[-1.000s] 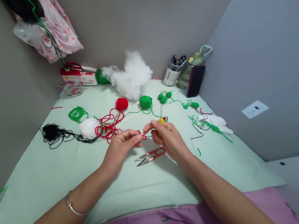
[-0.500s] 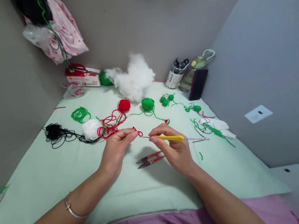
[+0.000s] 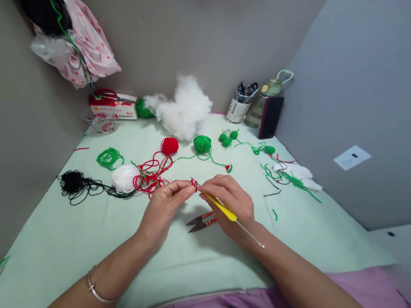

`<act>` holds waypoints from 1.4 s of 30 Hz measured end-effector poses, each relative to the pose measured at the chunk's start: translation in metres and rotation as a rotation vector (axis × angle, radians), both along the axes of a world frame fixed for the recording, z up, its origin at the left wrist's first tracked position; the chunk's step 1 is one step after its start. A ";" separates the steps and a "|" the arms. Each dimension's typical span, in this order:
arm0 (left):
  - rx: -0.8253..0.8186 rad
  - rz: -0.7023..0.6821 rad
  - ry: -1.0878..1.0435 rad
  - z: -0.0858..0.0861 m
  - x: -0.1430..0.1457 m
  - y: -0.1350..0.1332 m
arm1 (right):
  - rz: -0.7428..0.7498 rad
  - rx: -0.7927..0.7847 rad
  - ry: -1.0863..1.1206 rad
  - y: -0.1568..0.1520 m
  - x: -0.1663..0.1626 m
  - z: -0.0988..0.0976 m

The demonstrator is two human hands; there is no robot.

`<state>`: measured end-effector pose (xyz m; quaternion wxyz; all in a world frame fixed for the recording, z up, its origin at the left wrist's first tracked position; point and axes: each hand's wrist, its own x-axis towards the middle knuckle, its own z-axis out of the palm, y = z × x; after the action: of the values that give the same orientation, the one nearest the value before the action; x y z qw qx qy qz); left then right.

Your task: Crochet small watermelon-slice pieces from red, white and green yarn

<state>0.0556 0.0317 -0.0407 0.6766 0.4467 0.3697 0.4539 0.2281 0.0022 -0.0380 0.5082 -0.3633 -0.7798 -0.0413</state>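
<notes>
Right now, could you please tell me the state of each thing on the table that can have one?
Left hand: fingers pinched on the thin red yarn strand.
Right hand: closed on the yellow-handled metal crochet hook, tip at the strand.
Red metal thread snips: lying flat, blades slightly apart, untouched.
Round red yarn ball: partly unwound.
Black yarn: loose tangle.
Clear drinking bottle: lid on.

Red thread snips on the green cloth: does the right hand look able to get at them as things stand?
Probably yes. The snips lie on bare cloth just beside the right hand, with nothing between them. But that hand is pinching the yellow crochet hook, so it is not free.
</notes>
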 end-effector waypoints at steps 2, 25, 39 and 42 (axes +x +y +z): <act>0.009 -0.029 -0.001 0.001 -0.001 0.000 | 0.056 -0.114 0.089 -0.001 0.000 0.003; -0.090 -0.168 -0.188 0.009 -0.001 -0.007 | 0.392 -0.948 0.873 0.008 0.008 0.014; 0.308 -0.102 0.238 0.018 -0.004 -0.013 | 0.452 -0.925 0.982 -0.003 0.000 0.018; 0.425 -0.109 0.403 0.023 -0.012 -0.016 | 0.446 -0.913 0.988 -0.005 0.000 0.019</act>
<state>0.0435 0.0158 -0.0182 0.5043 0.6787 0.3688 0.3860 0.2281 -0.0030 -0.0194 0.5956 -0.3479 -0.4532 0.5647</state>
